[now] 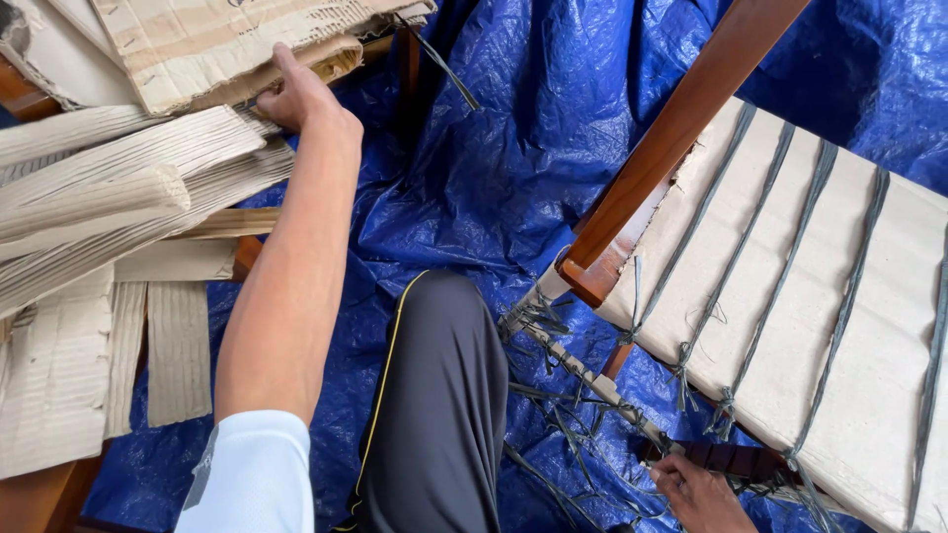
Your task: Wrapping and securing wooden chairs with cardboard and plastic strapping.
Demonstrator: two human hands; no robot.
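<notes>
Closest to the viewer are the person's own white sleeve (252, 474) and a bent knee in dark grey trousers (439, 395) with a thin yellow side stripe; the person seems to sit or kneel low on the blue tarpaulin (494, 168), which covers the floor, probably to catch scraps and protect what lies on it.

Down at the bottom edge, the right hand (699, 494) rests on the lower rail of a wooden frame (681, 123). Its fingers are curled around a dark bar at the frame's edge, among a tangle of loose grey cords (563, 415), and appear to be gripping, though the lower part of the hand is cut off. That grip looks like a brace, steadying the frame while the other arm stretches away. The frame lies tilted on the tarpaulin, its reddish-brown rail running up toward the top right corner, and cream cloth (839, 336) is stretched across it with grey cords (780, 286) laid over in parallel lines and knotted along the near edge.

Farther off, the left arm reaches straight out to the top left. The left hand (301, 99) lies flat and open, fingers spread, pressing on a heap of torn corrugated cardboard (118, 188); it grasps nothing that I can see. The cardboard lies in ragged sheets and strips, piled over brown wooden pieces (245, 252) along the tarpaulin's left edge, apart from the frame.
</notes>
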